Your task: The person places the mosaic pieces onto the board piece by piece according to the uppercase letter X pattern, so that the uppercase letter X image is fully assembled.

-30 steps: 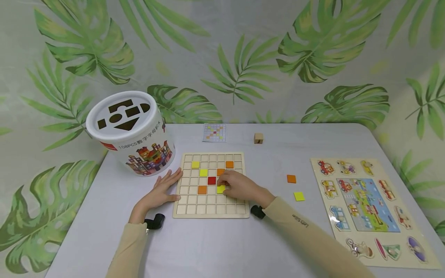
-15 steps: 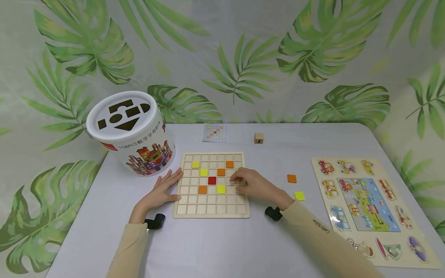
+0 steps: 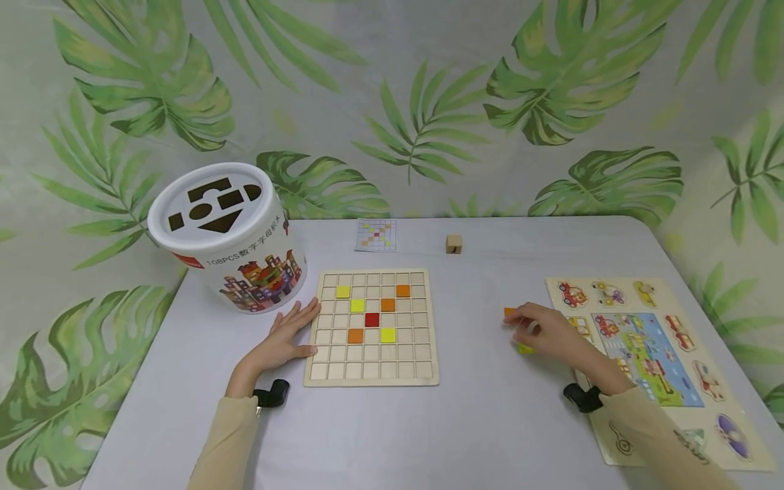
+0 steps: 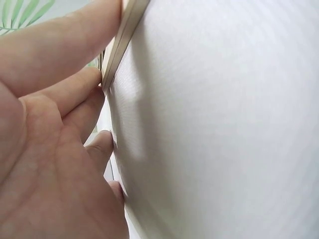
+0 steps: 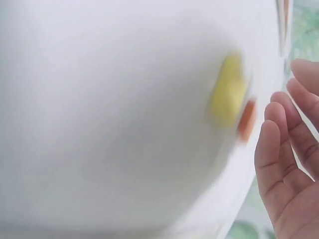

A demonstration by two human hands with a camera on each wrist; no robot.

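A wooden grid board (image 3: pixel 337 371) lies on the table with a red tile (image 3: pixel 371 320) near its middle and several yellow and orange tiles set diagonally around it. My left hand (image 3: pixel 283 344) rests flat beside it, thumb and fingertips against its left edge (image 4: pixel 122 45). To the right of the board, my right hand (image 3: pixel 554 333) hovers over two loose tiles, fingers loosely bent and holding nothing. The orange tile (image 3: pixel 509 312) peeks out past the fingertips. Below it, the yellow tile (image 3: pixel 525 349) is partly hidden by the hand; both show in the right wrist view.
A white block bucket (image 3: pixel 263 265) stands behind the left hand. At the back lie a printed pattern card (image 3: pixel 376 235) and a small wooden cube (image 3: pixel 454 244). A vehicle puzzle board (image 3: pixel 649 367) lies at the right, partly under the right forearm.
My right hand has left the grid board, where a yellow tile now shows uncovered, and moved right to the loose tiles. The left hand stays in place.
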